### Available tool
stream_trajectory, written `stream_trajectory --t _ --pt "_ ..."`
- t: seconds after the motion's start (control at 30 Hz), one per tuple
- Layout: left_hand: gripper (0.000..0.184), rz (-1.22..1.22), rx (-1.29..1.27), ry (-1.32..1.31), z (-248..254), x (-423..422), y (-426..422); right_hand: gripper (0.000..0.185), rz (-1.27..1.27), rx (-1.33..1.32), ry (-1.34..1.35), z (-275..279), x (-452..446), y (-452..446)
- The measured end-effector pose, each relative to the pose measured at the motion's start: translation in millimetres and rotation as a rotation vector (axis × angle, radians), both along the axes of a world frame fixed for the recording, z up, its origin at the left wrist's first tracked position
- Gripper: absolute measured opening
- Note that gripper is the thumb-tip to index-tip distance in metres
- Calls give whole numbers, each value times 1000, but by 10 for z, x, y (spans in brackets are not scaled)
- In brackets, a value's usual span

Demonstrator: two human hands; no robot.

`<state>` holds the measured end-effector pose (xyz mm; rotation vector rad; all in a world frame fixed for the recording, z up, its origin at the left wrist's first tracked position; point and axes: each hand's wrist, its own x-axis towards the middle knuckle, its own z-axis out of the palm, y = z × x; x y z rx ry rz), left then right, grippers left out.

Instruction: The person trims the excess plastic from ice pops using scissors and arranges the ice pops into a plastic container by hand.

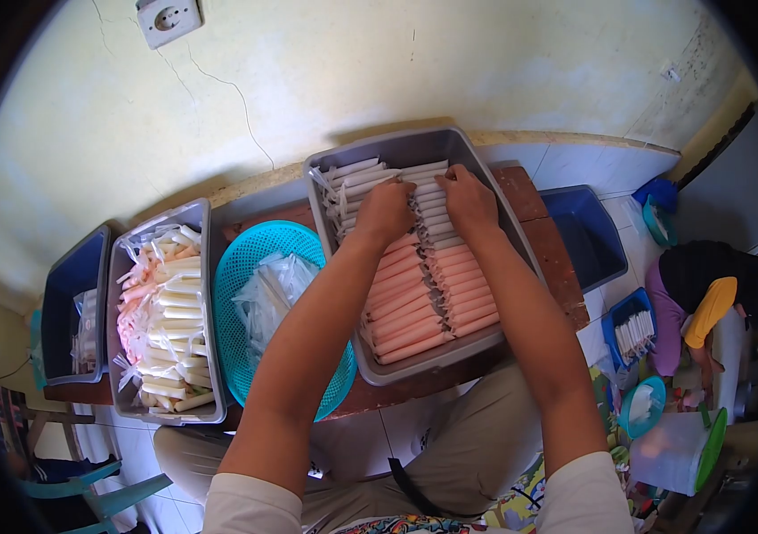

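Note:
In the head view, a grey crate (384, 372) holds slim filled plastic tubes that look like ice pops, laid in two columns. Pink tubes (407, 307) fill the near part and greyish-brown tubes (356, 176) the far part. Over the far part, my left hand (385, 212) is closed, fingertips at the middle seam between the columns. Beside it, my right hand (470, 203) pinches near the far end of the right column. A greyish-brown tube spans the short gap between my hands; my fingers partly hide its ends.
Left of the crate sits a turquoise basket (229, 267) with clear plastic bags (274, 298). Further left are a grey crate (118, 392) of cream and pink tubes and a dark blue crate (58, 356). A blue bin (606, 236) stands right. Another person (708, 285) bends over at far right.

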<state>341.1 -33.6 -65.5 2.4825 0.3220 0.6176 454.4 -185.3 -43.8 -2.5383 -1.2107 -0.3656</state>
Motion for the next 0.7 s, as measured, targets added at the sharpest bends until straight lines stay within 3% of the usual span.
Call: stream_trajectory --t 0.13,0.5,0.57,0.7 --pt "41 8 24 157 106 -15 -27 28 36 34 -45 -118 54 12" --pt "41 11 120 141 18 -8 -59 34 9 -114 -77 -49 -39 23" --pt "41 9 118 136 22 -16 -54 24 38 -17 -184 -125 -18 29" --pt "44 -8 118 158 56 -31 -65 23 41 -27 -198 -176 18 35"
